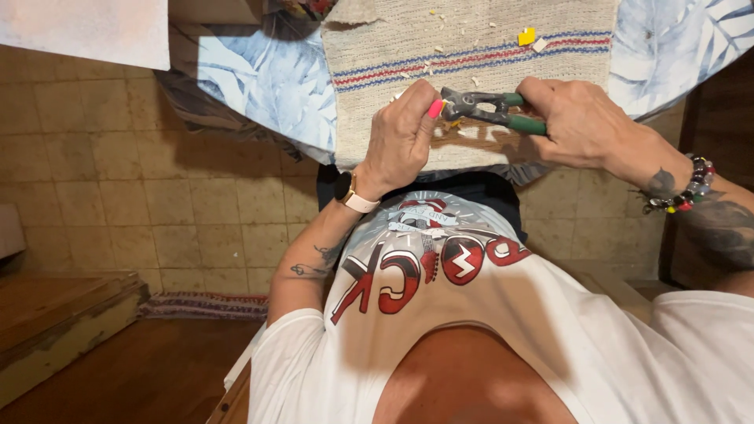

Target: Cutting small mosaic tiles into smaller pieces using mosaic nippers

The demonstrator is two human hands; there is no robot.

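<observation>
Floor: beige square tiles (157, 204), worn, filling the left half of the frame; a striped rug (203, 305) lies at lower left beside a wooden step (55, 314). Work surface at upper centre: a table covered with a blue leaf-print cloth (267, 78), and over that a coarse beige woven towel (471, 47) with red and blue stripes running across it. Towel is littered with small pale chips; one yellow tile fragment (526, 36) sits near its upper right, just above the stripes.

My right hand (581, 122) is closed around the green handles of a pair of tile nippers (491, 108), at centre right of the frame. The dark metal head points toward my left hand (404, 133), which is curled, fingertips pinched at the nipper jaws; whatever they pinch is too small to make out. Pink-painted thumbnail touches the tool head.

Left wrist: a watch on a pale strap (352, 193). Right wrist: a beaded bracelet (691, 187). Both hands hover just over the towel's near edge, above my white printed T-shirt (471, 314).
</observation>
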